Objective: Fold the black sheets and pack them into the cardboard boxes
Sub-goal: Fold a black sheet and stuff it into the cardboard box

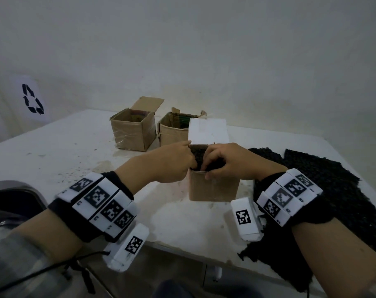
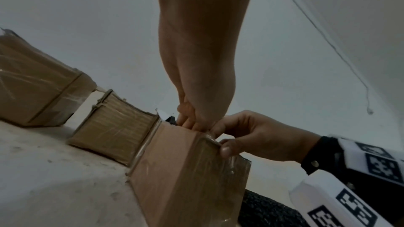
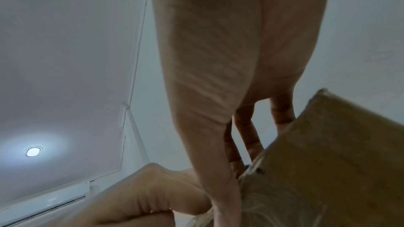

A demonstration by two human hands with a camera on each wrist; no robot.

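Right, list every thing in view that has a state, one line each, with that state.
near cardboard box: upright, open at the top, a black sheet inside
folded black sheet: partly down in the near box
left hand: fingers at the box mouth, pushing the sheet in
right hand: fingers curled into the box, thumb on its front wall
far left box: upright, flap raised
middle box: upright, open
loose black sheets: spread flat, unfolded

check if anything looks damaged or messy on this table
The middle cardboard box at the back has a torn, ragged rim and a bent flap. The white table is stained and speckled with dark crumbs. The loose black sheets on the right have frayed edges and hang over the table's near edge.
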